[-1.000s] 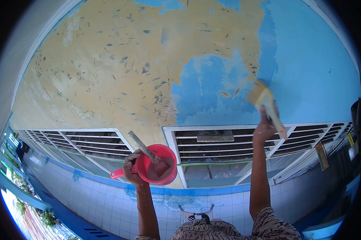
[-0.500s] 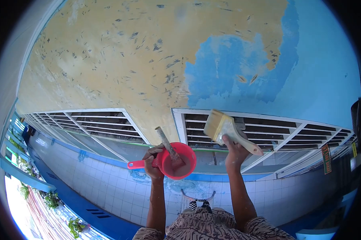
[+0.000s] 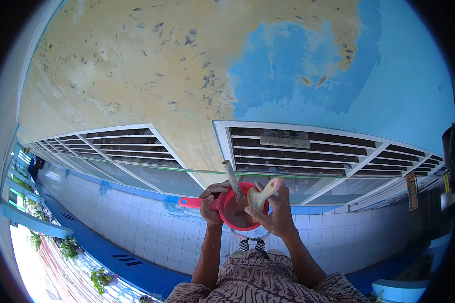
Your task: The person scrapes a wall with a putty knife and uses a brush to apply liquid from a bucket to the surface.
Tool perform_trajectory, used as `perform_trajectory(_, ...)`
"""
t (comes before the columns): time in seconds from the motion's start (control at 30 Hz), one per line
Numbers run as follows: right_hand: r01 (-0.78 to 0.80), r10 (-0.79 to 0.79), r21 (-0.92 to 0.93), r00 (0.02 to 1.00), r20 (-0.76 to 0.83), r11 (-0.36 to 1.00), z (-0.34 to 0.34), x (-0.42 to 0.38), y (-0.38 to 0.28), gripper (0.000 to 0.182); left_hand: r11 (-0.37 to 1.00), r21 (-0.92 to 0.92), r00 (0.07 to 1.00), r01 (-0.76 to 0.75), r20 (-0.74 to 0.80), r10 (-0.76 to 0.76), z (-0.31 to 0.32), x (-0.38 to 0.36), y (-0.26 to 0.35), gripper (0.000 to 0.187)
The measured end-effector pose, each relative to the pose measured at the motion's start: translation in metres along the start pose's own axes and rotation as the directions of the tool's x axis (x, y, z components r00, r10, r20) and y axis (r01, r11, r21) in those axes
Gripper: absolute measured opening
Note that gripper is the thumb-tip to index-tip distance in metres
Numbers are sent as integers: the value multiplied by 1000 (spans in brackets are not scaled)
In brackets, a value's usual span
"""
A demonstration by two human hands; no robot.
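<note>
My left hand [image 3: 212,204] is wrapped around the handle and near side of a red dipper [image 3: 225,218] with murky liquid inside. A stick [image 3: 231,174] stands tilted in the dipper, its lower end in the liquid. My right hand [image 3: 279,214] grips a wide paintbrush [image 3: 269,191] by its pale handle. The handle points up to the right, and the brush head is down inside the dipper, partly hidden by my fingers and the rim.
Ahead is a wall [image 3: 126,76] of scuffed yellow paint, with blue paint [image 3: 288,70] on its right part. Below run slatted window vents [image 3: 298,154]. White floor tiles [image 3: 151,227] lie beneath, bordered by a blue ledge [image 3: 111,257]. Plants [image 3: 100,279] stand at lower left.
My right hand has brought the paintbrush down and left from in front of the vent into the dipper, turning its handle upward. The dipper and left hand have shifted slightly right.
</note>
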State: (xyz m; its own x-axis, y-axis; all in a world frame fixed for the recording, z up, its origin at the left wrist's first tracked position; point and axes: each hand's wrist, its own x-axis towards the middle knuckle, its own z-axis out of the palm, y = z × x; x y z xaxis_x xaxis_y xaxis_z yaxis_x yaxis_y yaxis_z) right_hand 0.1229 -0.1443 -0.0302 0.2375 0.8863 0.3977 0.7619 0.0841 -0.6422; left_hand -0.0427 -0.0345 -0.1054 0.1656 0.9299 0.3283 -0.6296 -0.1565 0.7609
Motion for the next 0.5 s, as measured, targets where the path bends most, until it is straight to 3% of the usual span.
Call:
perform_trajectory(0.03, 34, -29, -77, 998, 55, 997, -4, -1, 4, 56, 1000, -1, 1000, 2, -2, -2, 3, 0, 0, 49)
perform_trajectory(0.07, -15, 5, 85, 994, 113, 996, -1, 0, 13, 63, 1000, 8, 1000, -14, -7, 14, 5, 0, 1, 48)
perform_trajectory(0.1, -18, 8, 86, 994, 112, 996, 4, -3, 16, 63, 999, 17, 1000, -29, -10, 29, 6, 0, 2, 48)
perform_trajectory(0.13, -191, 134, 376, 976, 172, 906, 9, -4, 16, 67, 999, 18, 1000, -27, -9, 27, 9, -1, 3, 48)
perform_trajectory(0.17, -348, 230, 616, 936, 265, 707, 10, -4, 15, 70, 999, 18, 999, -38, -26, 39, 12, -1, 3, 48)
perform_trajectory(0.3, -238, 150, 592, 969, 194, 770, 10, -4, 14, 74, 997, -31, 992, -69, -111, 65, 13, -5, 0, 47)
perform_trajectory(0.37, -136, -81, 692, 959, 270, 709, 3, 0, 25, 73, 994, -73, 990, -76, -122, 67, 9, -5, -3, 47)
perform_trajectory(0.4, -54, -161, 647, 950, 268, 761, -4, 5, 24, 68, 990, -116, 989, -81, -134, 66, 8, -7, -4, 46)
perform_trajectory(0.5, -162, -25, 559, 950, 312, 813, 2, 3, 38, 61, 992, -104, 991, -68, -122, 55, 10, -11, -1, 45)
